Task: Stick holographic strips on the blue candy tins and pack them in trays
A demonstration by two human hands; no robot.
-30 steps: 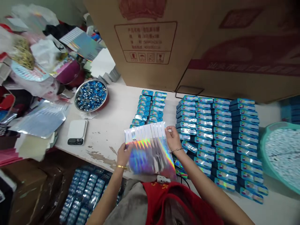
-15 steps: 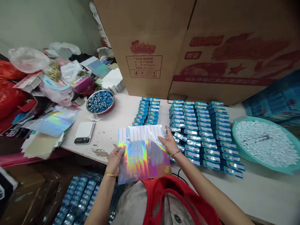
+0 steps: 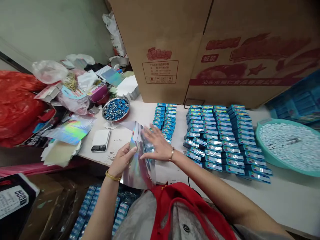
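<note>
My left hand (image 3: 122,160) pinches the left edge of a holographic foil sheet (image 3: 140,166), which now stands tilted on edge above the white table (image 3: 250,196). Over the sheet's upper part lies my right hand (image 3: 158,145), fingers spread and blurred by motion, pressing or sliding on the foil. Just beyond the hands sit two short rows of small blue tins (image 3: 165,118), and a wider block of blue packets (image 3: 220,136) covers the table to the right.
A metal bowl of blue tins (image 3: 115,109) and a white scale (image 3: 100,140) lie left of the hands. A teal basin of white pellets (image 3: 287,145) sits far right. Big cardboard boxes (image 3: 200,50) wall the back. Clutter and foil sheets (image 3: 70,131) pile up left; a box of blue packets (image 3: 92,206) stands below.
The foil sheet has swung from lying flat and facing me to standing on edge. My right hand moved from its right side across to its top, fingers spread. The view drifted.
</note>
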